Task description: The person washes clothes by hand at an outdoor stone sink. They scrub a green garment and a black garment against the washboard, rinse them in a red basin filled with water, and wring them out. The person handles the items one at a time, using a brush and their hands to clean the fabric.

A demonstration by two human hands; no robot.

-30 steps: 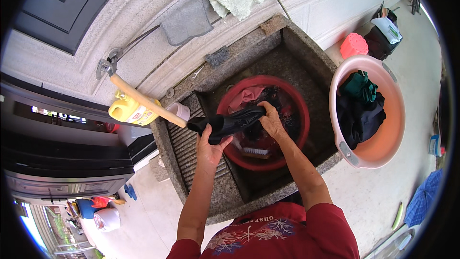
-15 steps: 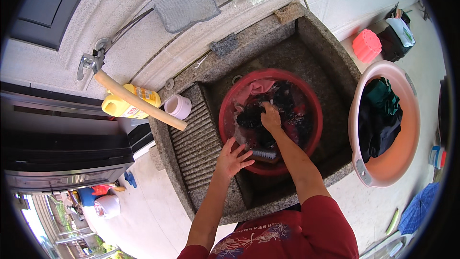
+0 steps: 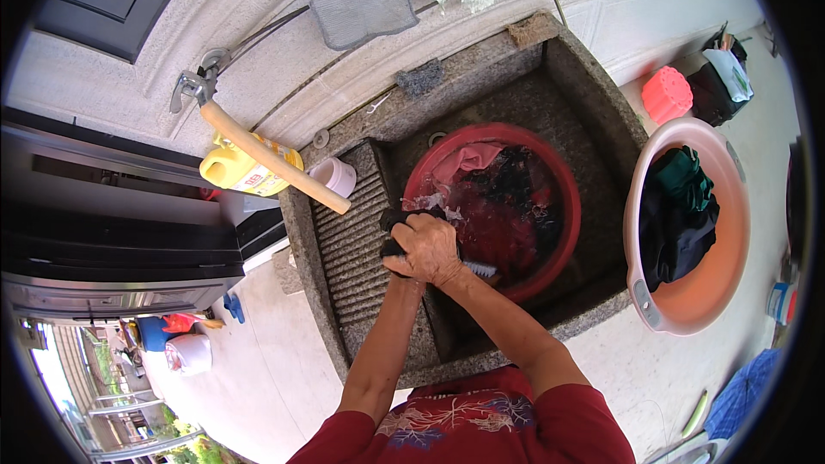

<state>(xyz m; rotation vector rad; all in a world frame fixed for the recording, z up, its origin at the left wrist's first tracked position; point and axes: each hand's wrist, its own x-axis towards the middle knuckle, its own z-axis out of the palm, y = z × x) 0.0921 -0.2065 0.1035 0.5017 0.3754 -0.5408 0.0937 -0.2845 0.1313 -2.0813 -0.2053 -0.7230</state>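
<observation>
Over the left rim of a red basin [image 3: 569, 245], both hands are close together on a bunched, wet black cloth [image 3: 397, 217]. My right hand [image 3: 432, 247] wraps round it from above. My left hand [image 3: 400, 268] grips it too, mostly hidden beneath the right one. Water splashes beside the hands. In the basin, a pink cloth [image 3: 471, 160] and dark and red clothes [image 3: 507, 228] lie in water. Near the basin's lower edge, a scrub brush [image 3: 483, 271] shows pale bristles, partly behind my right wrist.
The basin stands in a stone sink [image 3: 593, 90] with a ribbed washboard [image 3: 348, 241] at left. A tap hose [image 3: 275, 163] hangs over a yellow jug [image 3: 232, 170] and a white-pink cup [image 3: 335, 177]. To the right stands a pink tub [image 3: 726, 249] holding dark clothes [image 3: 679, 223].
My right hand has come out of the basin leftward with the black cloth. My left hand, spread and bare before, has closed on the cloth beneath it.
</observation>
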